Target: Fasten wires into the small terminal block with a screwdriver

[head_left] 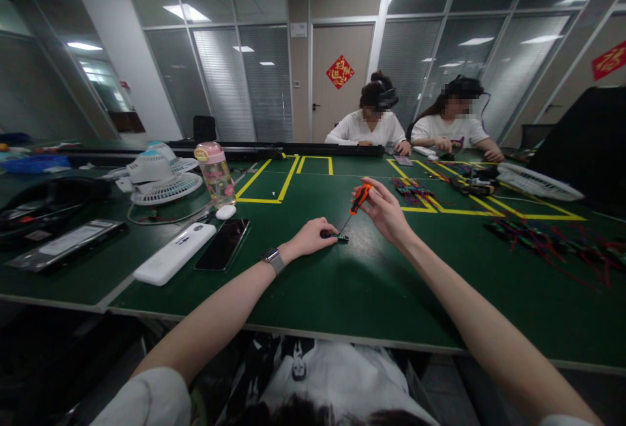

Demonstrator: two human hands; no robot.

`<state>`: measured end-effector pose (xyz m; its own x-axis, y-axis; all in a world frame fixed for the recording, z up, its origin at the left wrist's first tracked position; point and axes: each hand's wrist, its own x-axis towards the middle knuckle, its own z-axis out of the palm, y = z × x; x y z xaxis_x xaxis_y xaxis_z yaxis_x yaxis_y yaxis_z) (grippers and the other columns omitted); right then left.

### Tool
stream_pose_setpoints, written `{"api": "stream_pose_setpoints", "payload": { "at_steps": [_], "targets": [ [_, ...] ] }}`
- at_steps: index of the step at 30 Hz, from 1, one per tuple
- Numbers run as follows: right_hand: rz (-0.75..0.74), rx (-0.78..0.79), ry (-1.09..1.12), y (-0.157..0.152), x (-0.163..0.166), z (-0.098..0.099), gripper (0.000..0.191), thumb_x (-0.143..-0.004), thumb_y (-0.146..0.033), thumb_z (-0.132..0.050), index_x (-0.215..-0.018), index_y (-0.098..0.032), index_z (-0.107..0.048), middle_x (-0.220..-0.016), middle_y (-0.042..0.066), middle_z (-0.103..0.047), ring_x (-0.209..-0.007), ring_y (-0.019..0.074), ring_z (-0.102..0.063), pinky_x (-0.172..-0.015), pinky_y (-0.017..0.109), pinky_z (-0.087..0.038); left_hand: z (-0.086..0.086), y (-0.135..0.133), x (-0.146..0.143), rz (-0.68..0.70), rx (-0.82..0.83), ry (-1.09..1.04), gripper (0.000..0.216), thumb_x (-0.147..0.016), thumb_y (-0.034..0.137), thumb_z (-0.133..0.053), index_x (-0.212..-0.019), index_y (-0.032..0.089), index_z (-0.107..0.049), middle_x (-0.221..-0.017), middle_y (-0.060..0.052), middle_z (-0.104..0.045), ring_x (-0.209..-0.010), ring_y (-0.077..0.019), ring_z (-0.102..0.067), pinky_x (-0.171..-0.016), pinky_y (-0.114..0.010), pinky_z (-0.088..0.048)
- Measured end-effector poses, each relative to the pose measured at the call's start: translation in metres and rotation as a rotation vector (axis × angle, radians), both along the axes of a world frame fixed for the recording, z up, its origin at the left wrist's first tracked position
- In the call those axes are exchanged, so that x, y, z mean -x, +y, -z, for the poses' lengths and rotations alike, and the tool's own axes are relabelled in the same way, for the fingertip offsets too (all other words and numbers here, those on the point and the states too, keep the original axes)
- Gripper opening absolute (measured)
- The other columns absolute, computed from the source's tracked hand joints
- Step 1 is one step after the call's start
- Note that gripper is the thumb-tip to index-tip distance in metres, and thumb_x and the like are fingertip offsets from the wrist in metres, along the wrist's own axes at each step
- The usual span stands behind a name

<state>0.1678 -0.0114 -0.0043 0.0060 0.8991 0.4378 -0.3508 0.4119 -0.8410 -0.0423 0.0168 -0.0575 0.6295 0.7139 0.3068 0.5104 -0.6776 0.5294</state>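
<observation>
A dark green matte table, marked with yellow tape rectangles, fills the middle of a glass-walled office with slatted blinds and ceiling light panels. Near its centre the left hand, with a grey-strapped watch on the wrist, rests on the surface, its fingers pinched closed around a small black part that lies on the table. The right hand is raised just above and to the right, fingers closed around an orange-and-black-handled screwdriver that slants down so its thin shaft meets the small black part. To the left lie a white oblong power bank and, just beside it, a black smartphone, face up; behind them stand a clear bottle with a pink lid and 2 white desk fans. A tangle of coloured wires spreads at the right. Across the table sit 2 people in white tops, each wearing a head-mounted device, hands on the surface. Behind them a beige door carries a red diamond-shaped paper.
</observation>
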Motion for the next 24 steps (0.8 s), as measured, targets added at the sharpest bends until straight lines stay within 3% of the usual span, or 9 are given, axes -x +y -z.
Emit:
{"api": "stream_pose_setpoints", "payload": {
  "at_steps": [6, 10, 18, 24],
  "targets": [
    [0.065, -0.003, -0.009, 0.0032, -0.0012, 0.0027, 0.026, -0.073, -0.040, -0.077, -0.097, -0.032, -0.071, -0.088, -0.003, -0.066, -0.084, 0.0136, -0.063, -0.083, 0.030, -0.052, 0.0008, 0.0003, -0.0001, 0.002, 0.000, -0.005, 0.020, -0.087, 0.033, -0.066, -0.099, 0.020, -0.074, -0.093, -0.004, -0.061, -0.084, -0.0173, -0.057, -0.078, -0.028, -0.046],
    [0.102, -0.001, -0.012, 0.0059, -0.0038, 0.0036, 0.025, -0.070, -0.042, -0.078, -0.092, -0.032, -0.071, -0.082, -0.003, -0.065, -0.082, 0.0138, -0.062, -0.082, 0.031, -0.052, 0.0005, 0.0000, -0.0007, -0.004, 0.005, -0.001, 0.019, -0.087, 0.032, -0.066, -0.099, 0.020, -0.074, -0.093, -0.004, -0.061, -0.084, -0.0171, -0.057, -0.077, -0.028, -0.046],
    [0.026, 0.001, -0.007, 0.0043, -0.0038, 0.0009, 0.031, -0.074, -0.043, -0.076, -0.103, -0.032, -0.070, -0.094, 0.000, -0.070, -0.094, 0.0177, -0.065, -0.094, 0.039, -0.050, -0.0013, -0.0010, 0.0000, 0.005, 0.008, 0.005, 0.020, -0.087, 0.033, -0.065, -0.100, 0.020, -0.074, -0.094, -0.005, -0.060, -0.085, -0.0177, -0.057, -0.079, -0.029, -0.046],
    [0.003, 0.046, 0.042, 0.0003, 0.0000, -0.0018, 0.032, -0.071, -0.042, -0.078, -0.100, -0.031, -0.071, -0.095, 0.001, -0.071, -0.094, 0.0180, -0.065, -0.086, 0.035, -0.053, -0.0005, -0.0006, -0.0001, -0.004, -0.001, 0.008, 0.020, -0.087, 0.033, -0.066, -0.101, 0.020, -0.074, -0.094, -0.004, -0.060, -0.085, -0.0176, -0.058, -0.079, -0.028, -0.046]
  ]
}}
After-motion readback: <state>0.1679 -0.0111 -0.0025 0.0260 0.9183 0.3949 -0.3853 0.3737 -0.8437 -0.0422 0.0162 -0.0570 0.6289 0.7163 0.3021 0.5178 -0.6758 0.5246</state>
